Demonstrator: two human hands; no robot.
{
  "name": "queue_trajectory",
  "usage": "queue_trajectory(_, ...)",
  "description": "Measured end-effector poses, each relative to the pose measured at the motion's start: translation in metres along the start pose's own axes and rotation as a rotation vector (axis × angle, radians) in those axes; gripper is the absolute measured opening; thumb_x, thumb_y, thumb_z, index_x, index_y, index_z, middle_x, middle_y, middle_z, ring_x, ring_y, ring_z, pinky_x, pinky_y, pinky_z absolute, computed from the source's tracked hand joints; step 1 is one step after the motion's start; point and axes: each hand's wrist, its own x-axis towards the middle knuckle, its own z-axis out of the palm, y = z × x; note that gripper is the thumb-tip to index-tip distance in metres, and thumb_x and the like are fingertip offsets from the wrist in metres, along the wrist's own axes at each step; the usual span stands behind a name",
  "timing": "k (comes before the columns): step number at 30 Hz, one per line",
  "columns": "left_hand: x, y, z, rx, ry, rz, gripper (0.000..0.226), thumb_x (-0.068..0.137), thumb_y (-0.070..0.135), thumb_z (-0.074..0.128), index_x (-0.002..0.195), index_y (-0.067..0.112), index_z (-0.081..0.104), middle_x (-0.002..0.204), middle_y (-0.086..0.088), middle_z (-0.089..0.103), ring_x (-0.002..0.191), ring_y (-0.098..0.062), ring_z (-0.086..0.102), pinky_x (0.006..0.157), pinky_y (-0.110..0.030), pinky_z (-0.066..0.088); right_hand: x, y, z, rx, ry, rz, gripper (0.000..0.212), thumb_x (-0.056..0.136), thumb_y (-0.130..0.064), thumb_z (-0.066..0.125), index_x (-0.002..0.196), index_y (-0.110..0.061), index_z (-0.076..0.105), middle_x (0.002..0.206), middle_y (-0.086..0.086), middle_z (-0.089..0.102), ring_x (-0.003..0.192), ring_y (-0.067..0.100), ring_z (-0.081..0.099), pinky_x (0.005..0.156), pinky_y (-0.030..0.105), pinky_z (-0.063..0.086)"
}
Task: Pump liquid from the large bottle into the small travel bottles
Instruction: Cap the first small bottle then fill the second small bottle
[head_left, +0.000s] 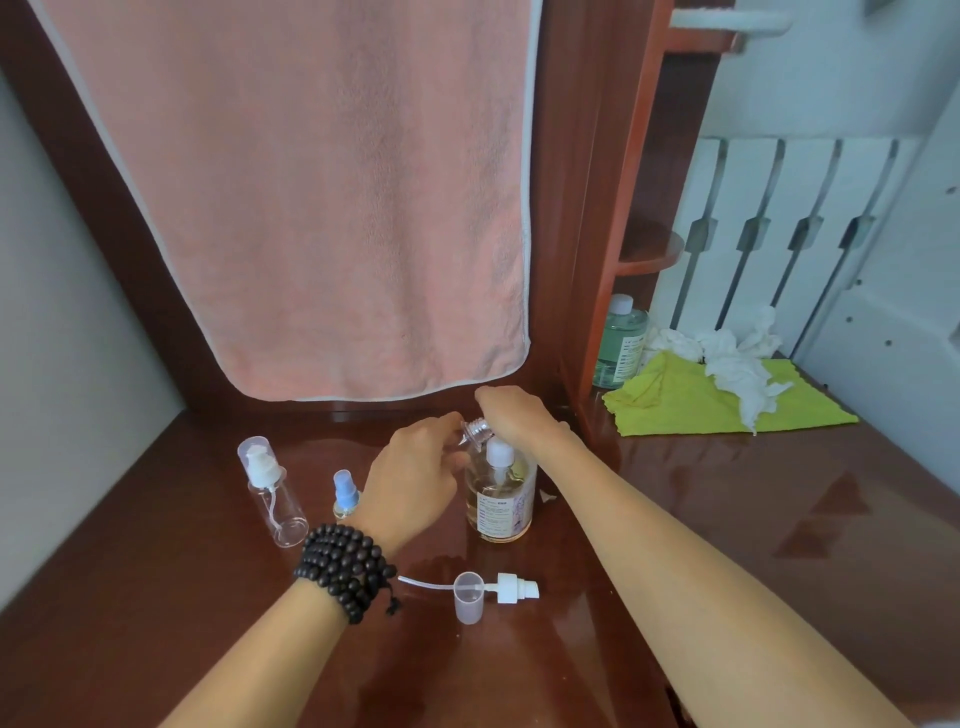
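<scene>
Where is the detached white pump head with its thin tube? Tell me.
The detached white pump head lies on its side on the brown wooden tabletop, near the front centre of the head view, beside a clear plastic cap and in front of the large clear pump bottle.

The large bottle (500, 501) stands upright, clear with pale amber liquid, a printed label and a white pump. A small clear travel bottle (474, 432) is held tilted, its threaded neck beside that pump. Left of the large bottle stand a capped clear pump bottle (272, 493) and a blue-topped spray bottle (345, 493).
</scene>
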Motion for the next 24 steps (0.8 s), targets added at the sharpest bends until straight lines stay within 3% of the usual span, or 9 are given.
queue_trajectory(3, 0.002, 0.0, -0.001, 0.0, 0.008, 0.017, 0.016, 0.086, 0.01, 0.058, 0.096, 0.023, 0.055, 0.09, 0.005, 0.065, 0.085, -0.022, 0.061, 0.073, -0.048, 0.053, 0.002, -0.001, -0.003, -0.013, 0.027, 0.014, 0.043, 0.089, -0.037, 0.026, 0.103, -0.016, 0.06, 0.113, 0.007, 0.06, 0.112, 0.03, 0.051, 0.107, 0.054, 0.027)
queue_trajectory(6, 0.001, -0.001, 0.006, 0.012, 0.001, 0.003, 0.017, 0.086, 0.008, 0.059, 0.099, 0.02, 0.057, 0.092, 0.002, 0.065, 0.086, -0.024, 0.06, 0.074, -0.048, 0.053, 0.006, 0.002, 0.004, -0.051, 0.028, 0.042, 0.038, 0.081, -0.027, 0.022, 0.094, -0.011, 0.054, 0.114, 0.012, 0.056, 0.111, 0.03, 0.051, 0.112, 0.056, 0.03)
queue_trajectory(10, -0.002, -0.002, 0.011, 0.004, -0.019, -0.015, 0.017, 0.086, 0.007, 0.059, 0.095, 0.021, 0.055, 0.093, 0.004, 0.065, 0.087, -0.022, 0.063, 0.074, -0.046, 0.054, 0.007, 0.005, 0.009, -0.031, 0.021, 0.105, 0.035, 0.097, -0.017, 0.029, 0.116, -0.014, 0.058, 0.121, 0.006, 0.053, 0.124, 0.03, 0.045, 0.117, 0.054, 0.021)
queue_trajectory(17, -0.001, 0.0, 0.001, -0.026, 0.032, 0.002, 0.018, 0.087, 0.011, 0.06, 0.098, 0.023, 0.056, 0.094, 0.007, 0.065, 0.089, -0.02, 0.063, 0.075, -0.047, 0.053, 0.003, 0.001, 0.001, 0.03, -0.02, 0.038, 0.036, 0.078, -0.043, 0.032, 0.087, -0.018, 0.057, 0.107, 0.006, 0.064, 0.117, 0.032, 0.059, 0.112, 0.059, 0.034)
queue_trajectory(24, -0.004, -0.001, 0.009, 0.012, 0.027, 0.004, 0.02, 0.087, 0.007, 0.06, 0.102, 0.02, 0.057, 0.093, 0.004, 0.065, 0.089, -0.022, 0.061, 0.075, -0.045, 0.053, 0.029, 0.011, 0.018, -0.113, -0.038, 0.004, 0.03, 0.065, -0.025, 0.019, 0.076, -0.015, 0.045, 0.093, 0.007, 0.054, 0.101, 0.031, 0.055, 0.109, 0.06, 0.039)
